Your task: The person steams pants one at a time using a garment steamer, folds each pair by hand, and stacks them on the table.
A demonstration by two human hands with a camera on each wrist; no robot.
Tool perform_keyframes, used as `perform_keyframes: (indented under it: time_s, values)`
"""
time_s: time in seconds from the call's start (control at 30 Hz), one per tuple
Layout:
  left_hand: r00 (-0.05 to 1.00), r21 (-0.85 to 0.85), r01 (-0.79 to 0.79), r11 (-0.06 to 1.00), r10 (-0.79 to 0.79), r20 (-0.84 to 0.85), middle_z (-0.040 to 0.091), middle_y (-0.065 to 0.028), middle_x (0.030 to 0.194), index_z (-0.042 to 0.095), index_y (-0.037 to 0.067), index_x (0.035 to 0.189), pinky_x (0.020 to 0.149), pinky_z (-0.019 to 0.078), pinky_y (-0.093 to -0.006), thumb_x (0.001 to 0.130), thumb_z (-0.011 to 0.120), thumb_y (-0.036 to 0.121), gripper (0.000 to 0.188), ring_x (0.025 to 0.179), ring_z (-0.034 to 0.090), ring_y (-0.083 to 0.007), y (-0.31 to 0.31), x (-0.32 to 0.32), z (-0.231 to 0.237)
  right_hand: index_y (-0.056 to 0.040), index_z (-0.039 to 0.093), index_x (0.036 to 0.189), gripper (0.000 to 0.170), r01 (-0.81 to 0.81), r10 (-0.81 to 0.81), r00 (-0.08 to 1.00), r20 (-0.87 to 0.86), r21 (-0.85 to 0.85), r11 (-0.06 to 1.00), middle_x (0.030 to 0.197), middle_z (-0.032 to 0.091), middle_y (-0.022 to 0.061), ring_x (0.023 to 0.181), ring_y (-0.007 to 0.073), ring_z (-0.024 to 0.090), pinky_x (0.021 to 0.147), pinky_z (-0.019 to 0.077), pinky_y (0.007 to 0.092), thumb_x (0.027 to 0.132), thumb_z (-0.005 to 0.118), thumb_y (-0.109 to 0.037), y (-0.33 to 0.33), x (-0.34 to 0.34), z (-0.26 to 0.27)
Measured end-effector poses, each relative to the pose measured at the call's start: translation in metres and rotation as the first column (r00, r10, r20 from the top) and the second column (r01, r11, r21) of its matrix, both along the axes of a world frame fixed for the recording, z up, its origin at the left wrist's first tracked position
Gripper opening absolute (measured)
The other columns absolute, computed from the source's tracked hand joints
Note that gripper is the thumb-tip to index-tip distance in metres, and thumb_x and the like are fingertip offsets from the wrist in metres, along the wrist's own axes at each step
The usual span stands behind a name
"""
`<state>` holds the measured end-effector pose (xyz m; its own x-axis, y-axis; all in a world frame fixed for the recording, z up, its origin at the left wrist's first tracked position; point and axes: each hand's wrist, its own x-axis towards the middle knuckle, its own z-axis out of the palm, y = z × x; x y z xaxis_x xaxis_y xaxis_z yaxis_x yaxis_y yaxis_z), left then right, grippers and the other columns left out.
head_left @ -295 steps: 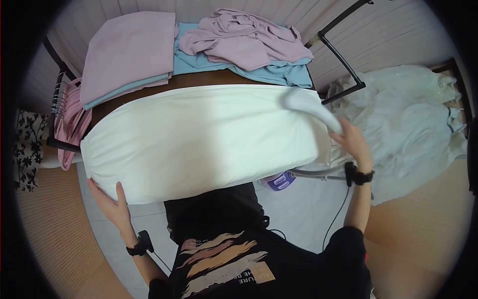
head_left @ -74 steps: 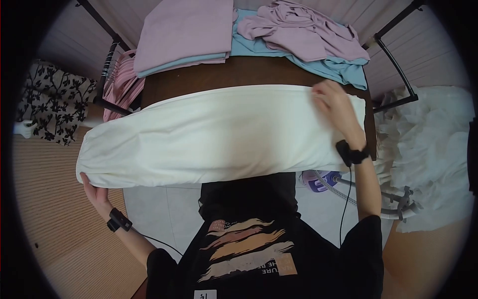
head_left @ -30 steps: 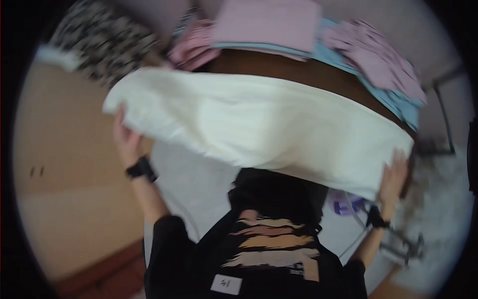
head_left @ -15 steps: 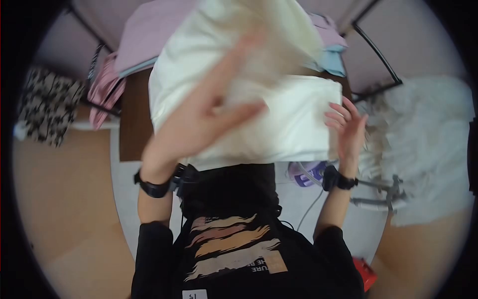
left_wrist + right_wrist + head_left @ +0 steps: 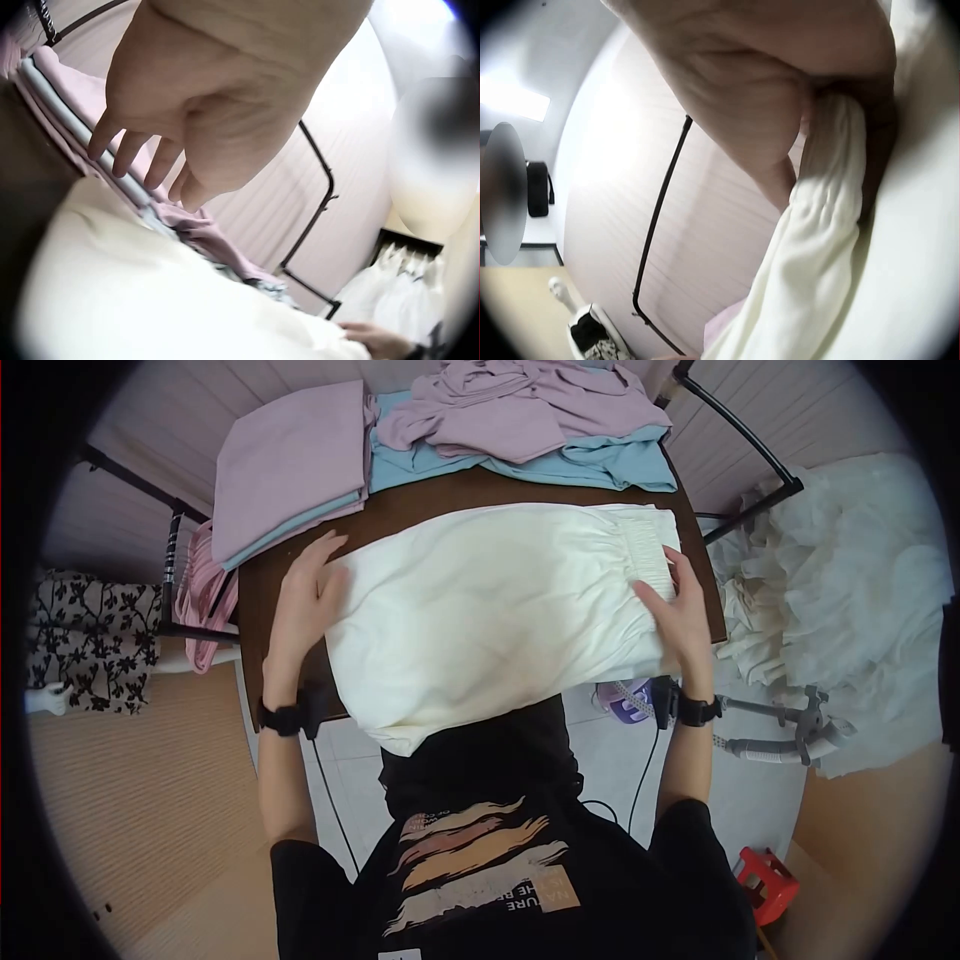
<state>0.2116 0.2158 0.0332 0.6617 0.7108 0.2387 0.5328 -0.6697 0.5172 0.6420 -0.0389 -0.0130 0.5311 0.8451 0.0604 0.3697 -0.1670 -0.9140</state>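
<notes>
A white garment [image 5: 470, 610] with a gathered elastic waistband [image 5: 648, 555] lies folded over on the dark table [image 5: 440, 497]; its doubled end is on the left, and one lower corner hangs past the front edge. My right hand [image 5: 685, 615] grips the waistband end, thumb on top and fingers behind; the right wrist view shows the gathered band [image 5: 829, 180] between them. At the folded end, my left hand [image 5: 308, 595] is beside the cloth with fingers relaxed. In the left wrist view the left hand [image 5: 202, 112] hovers over the white cloth [image 5: 150, 285], holding nothing.
Folded pink and blue clothes [image 5: 290, 470] and a rumpled pink and blue pile [image 5: 530, 420] sit along the table's back. Pink hangers [image 5: 205, 600] hang left. A purple-white steamer base [image 5: 628, 702], grey hose [image 5: 765, 750] and red stool [image 5: 768, 885] stand on the floor right.
The white garment was long and flat; its left end has been folded over to the right. My left hand carried it across and is back at the left. The steamer head has left my right hand.
</notes>
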Motion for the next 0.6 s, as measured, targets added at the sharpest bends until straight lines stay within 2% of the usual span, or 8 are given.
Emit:
perform_keyframes:
  time_s: [0.07,0.13,0.17,0.27,0.37,0.47,0.57,0.6]
  values:
    - [1.0,0.066,-0.02,0.998,0.02,0.006,0.066,-0.0228,0.133,0.067,0.001,0.127,0.106,0.0487,-0.042,0.09,0.071,0.009,0.038,0.125,0.063,-0.0389,0.021,-0.002,-0.007,0.0058,0.053,0.14,0.065,0.034,-0.053,0.983,0.177,0.107,0.994,0.131,0.065,0.0197,0.126,0.0259,0.06,0.111,0.0428,0.0351,0.085,0.082,-0.013,0.009,-0.009,-0.005]
    - [0.994,-0.079,-0.018,0.997,0.01,-0.109,0.07,-0.0199,0.115,0.07,-0.002,0.114,0.094,0.0528,-0.0408,0.088,0.074,0.011,0.028,0.109,0.068,-0.0368,0.028,0.003,-0.005,0.0053,0.054,0.139,0.063,0.046,-0.06,0.996,0.073,0.181,0.982,0.13,0.066,0.0181,0.126,0.0241,0.059,0.111,0.0419,0.0349,0.085,0.082,-0.013,0.013,-0.016,0.001]
    - [1.0,-0.045,0.016,0.999,-0.016,-0.007,0.068,-0.0157,0.099,0.069,-0.003,0.101,0.077,0.0522,-0.0371,0.086,0.076,0.011,0.021,0.088,0.067,-0.0298,0.031,0.006,-0.014,0.0053,0.054,0.139,0.063,0.08,-0.094,0.993,0.069,0.186,0.979,0.13,0.066,0.0181,0.126,0.0241,0.059,0.111,0.0419,0.0349,0.085,0.082,-0.013,0.014,-0.016,0.005]
    - [0.99,-0.071,0.112,0.991,-0.117,-0.073,0.064,-0.0134,0.087,0.067,-0.003,0.097,0.066,0.0466,-0.0331,0.088,0.076,0.01,0.018,0.074,0.059,-0.0227,0.043,0.005,-0.019,0.0046,0.055,0.139,0.059,0.098,-0.09,0.995,-0.044,0.212,0.972,0.128,0.067,0.0152,0.124,0.0208,0.06,0.11,0.0431,0.0336,0.087,0.079,-0.011,0.012,-0.02,0.019]
    - [0.995,-0.158,0.104,0.982,-0.105,0.005,0.053,-0.0072,0.073,0.062,-0.003,0.091,0.063,0.0404,-0.0282,0.094,0.073,0.01,0.017,0.07,0.046,-0.0113,0.045,0.011,-0.003,0.0045,0.056,0.138,0.054,0.104,-0.042,0.966,-0.256,0.235,0.966,0.126,0.068,0.0113,0.119,0.0163,0.061,0.106,0.0456,0.0308,0.09,0.077,-0.009,0.006,-0.016,0.038]
    - [0.991,-0.403,0.093,0.91,-0.047,0.123,0.058,-0.0024,0.077,0.065,-0.004,0.093,0.066,0.0424,-0.0266,0.095,0.073,0.01,0.016,0.074,0.052,-0.0081,0.047,0.018,0.018,0.0038,0.059,0.135,0.045,0.245,-0.083,0.897,-0.433,0.332,0.911,0.12,0.07,0.0075,0.11,0.0123,0.064,0.094,0.051,0.0276,0.093,0.074,-0.006,-0.011,-0.006,0.053]
    - [0.994,-0.385,0.105,0.917,-0.095,0.043,0.06,-0.0036,0.078,0.066,-0.004,0.095,0.067,0.0442,-0.0267,0.094,0.075,0.011,0.017,0.076,0.055,-0.0077,0.041,0.044,0.025,0.0031,0.06,0.134,0.049,0.247,-0.196,0.951,-0.238,0.207,0.947,0.116,0.072,0.0094,0.105,0.016,0.067,0.091,0.0532,0.0304,0.091,0.077,-0.011,-0.026,0.028,0.024]
    - [0.986,-0.336,0.113,0.935,-0.148,-0.082,0.063,-0.0064,0.078,0.066,-0.003,0.097,0.068,0.0464,-0.0289,0.091,0.076,0.012,0.019,0.073,0.057,-0.0139,0.042,0.049,0.023,0.0029,0.06,0.133,0.052,0.234,-0.236,0.972,0.003,0.126,0.964,0.116,0.073,0.0128,0.103,0.0221,0.069,0.091,0.0542,0.0342,0.09,0.079,-0.018,-0.024,0.029,0.017]
